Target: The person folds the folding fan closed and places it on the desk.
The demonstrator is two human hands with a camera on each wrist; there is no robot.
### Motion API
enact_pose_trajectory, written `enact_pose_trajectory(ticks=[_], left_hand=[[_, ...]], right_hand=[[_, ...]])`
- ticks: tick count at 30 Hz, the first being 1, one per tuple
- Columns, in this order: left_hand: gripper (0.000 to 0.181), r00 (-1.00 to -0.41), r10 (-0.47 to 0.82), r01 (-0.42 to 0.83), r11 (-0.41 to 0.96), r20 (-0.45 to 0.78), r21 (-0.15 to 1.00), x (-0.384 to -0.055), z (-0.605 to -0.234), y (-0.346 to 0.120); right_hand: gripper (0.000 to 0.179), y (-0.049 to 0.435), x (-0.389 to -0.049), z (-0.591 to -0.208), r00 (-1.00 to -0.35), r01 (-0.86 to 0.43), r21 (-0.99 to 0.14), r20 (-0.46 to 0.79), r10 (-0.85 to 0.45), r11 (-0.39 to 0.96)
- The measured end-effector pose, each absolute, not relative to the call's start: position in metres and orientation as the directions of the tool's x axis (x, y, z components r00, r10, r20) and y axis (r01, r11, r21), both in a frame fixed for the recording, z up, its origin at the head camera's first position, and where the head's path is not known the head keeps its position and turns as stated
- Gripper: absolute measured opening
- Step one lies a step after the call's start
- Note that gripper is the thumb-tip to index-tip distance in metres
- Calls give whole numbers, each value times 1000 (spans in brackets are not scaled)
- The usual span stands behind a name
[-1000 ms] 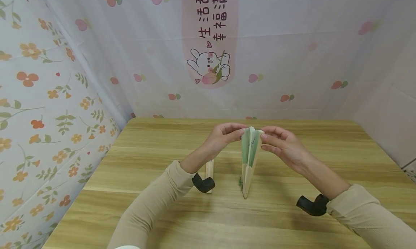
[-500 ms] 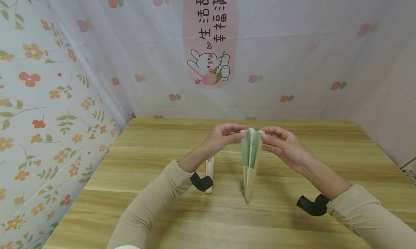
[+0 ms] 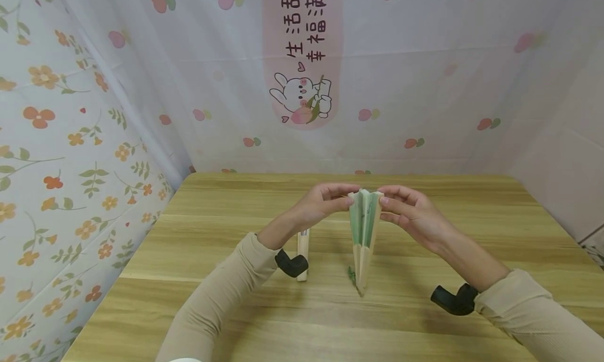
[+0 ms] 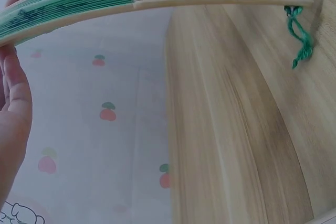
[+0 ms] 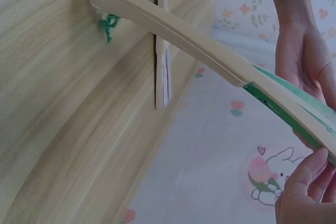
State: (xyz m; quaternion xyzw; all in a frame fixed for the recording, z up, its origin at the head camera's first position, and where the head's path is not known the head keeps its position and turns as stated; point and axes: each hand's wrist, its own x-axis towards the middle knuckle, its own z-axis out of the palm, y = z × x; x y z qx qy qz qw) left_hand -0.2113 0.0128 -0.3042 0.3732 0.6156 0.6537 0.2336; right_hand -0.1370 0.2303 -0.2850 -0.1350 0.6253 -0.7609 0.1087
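A green folding fan point(image 3: 357, 225) with pale wooden ribs stands partly spread, its pivot end low over the table. My left hand point(image 3: 323, 203) pinches one upper outer edge between thumb and fingers. At the opposite upper edge, my right hand point(image 3: 412, 211) pinches the outer rib; the right wrist view shows its thumb point(image 5: 312, 166) against the green part. From the pivot end hangs a green cord tassel point(image 4: 302, 40). A second, folded fan point(image 3: 304, 244) lies on the table beneath my left wrist, partly covered by it.
The wood-grain table point(image 3: 212, 299) ends at a far edge close behind my hands. Behind it hangs a white printed curtain point(image 3: 406, 89), and a flowered one point(image 3: 71, 168) borders the left side. Each wrist wears a black fitting point(image 3: 454, 299).
The fan's pivot end has shifted slightly right and nearer to me, and its folds look a little wider apart at the top. Both hands keep their hold, almost in place.
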Motion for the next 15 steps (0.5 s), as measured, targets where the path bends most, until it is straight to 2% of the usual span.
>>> enact_pose_trajectory(ticks=[15], left_hand=[[31,-644,737,144,-147,205,979,-212,-304,11]], right_hand=[[14,230,-136,-285,-939,-5,-978,76,-335,-207]])
